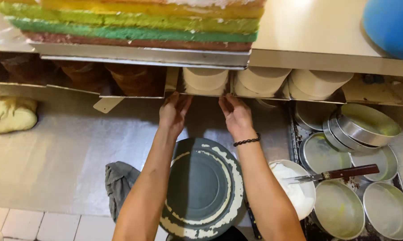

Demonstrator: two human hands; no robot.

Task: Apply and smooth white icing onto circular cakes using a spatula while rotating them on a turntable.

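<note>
A grey turntable [204,187], its rim smeared with cream, sits nearest the camera at six o'clock, flanked by a grey cloth [119,180] at seven o'clock and a bowl of white cream [295,189] with a knife [335,173] across it at four o'clock. Empty round tins [366,129] crowd three o'clock. Farther out, the left hand [174,109] and right hand [235,111] reach with fingers extended and slightly spread toward a round white cake [205,80] on a low shelf at twelve o'clock, touching its tray edge, holding nothing. Above sits a rainbow layered slab cake [134,22].
</note>
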